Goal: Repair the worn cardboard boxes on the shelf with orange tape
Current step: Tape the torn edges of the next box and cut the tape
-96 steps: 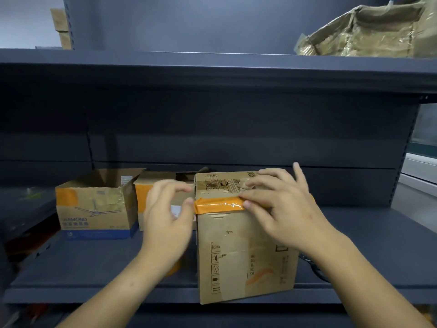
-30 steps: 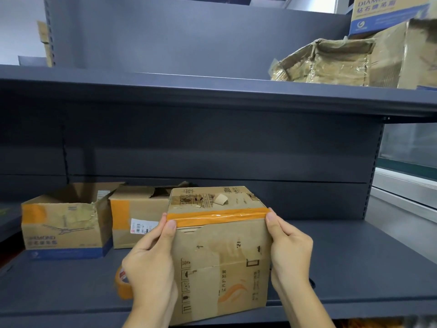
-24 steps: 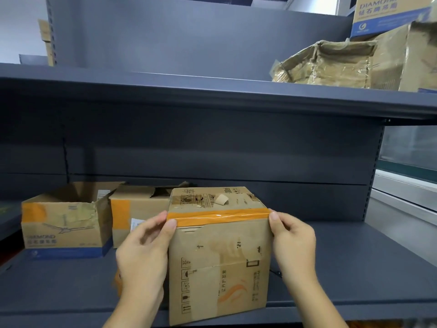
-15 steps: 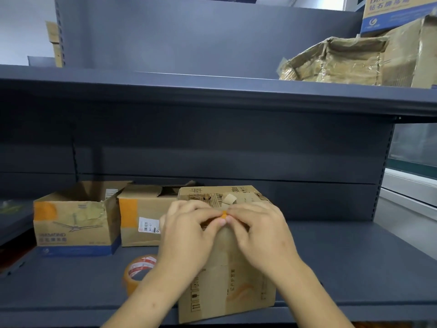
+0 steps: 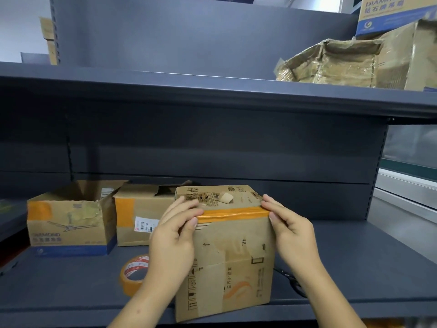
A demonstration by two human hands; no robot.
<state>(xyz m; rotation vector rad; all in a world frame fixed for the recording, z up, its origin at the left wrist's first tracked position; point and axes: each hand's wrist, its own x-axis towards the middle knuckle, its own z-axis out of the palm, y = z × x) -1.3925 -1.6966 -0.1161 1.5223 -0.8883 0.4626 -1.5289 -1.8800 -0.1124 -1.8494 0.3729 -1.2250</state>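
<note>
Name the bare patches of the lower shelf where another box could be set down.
Widest: the lower shelf right of the box being taped, past the right hand. Smaller: the front left, before the Diamond box. Crowded: around the tape roll beside the left hand.

"DIAMOND" is on the left box (image 5: 71,223) & on the blue-white box (image 5: 387,13) up top. White sticker (image 5: 144,225) on the mid box (image 5: 139,216): "841-G7".
</note>
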